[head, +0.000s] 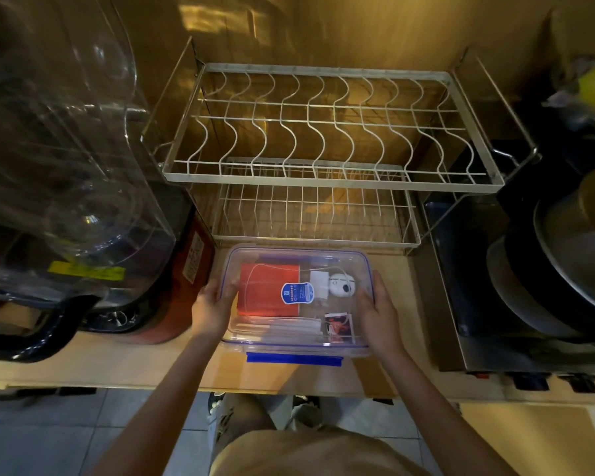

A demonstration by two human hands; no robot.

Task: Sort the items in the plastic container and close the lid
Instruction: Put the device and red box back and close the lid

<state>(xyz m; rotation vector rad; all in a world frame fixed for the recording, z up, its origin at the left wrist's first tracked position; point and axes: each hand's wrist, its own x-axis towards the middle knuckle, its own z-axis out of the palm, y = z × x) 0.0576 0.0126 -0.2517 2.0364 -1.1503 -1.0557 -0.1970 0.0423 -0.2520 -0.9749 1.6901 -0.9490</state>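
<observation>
On the desk (124, 365) before a wire dish rack (323, 132): clear plastic container (296, 341), lid (289, 261) on, blue oval label (296, 293) unreadable, gripped at its sides by left hand (211, 308) and right hand (378, 312), red booklet (261, 290) inside.

A wire dish rack (323, 139) stands between a blender (66, 187) and pans (564, 269).

We see a pale wooden worktop (124, 365) under warm, dim light, with a two-tier wire dish rack (323, 132) against a brown wall (323, 25), a clear plastic appliance (59, 139) at left, stacked metal pans (557, 269) at right and grey floor tiles (66, 434) below.
</observation>
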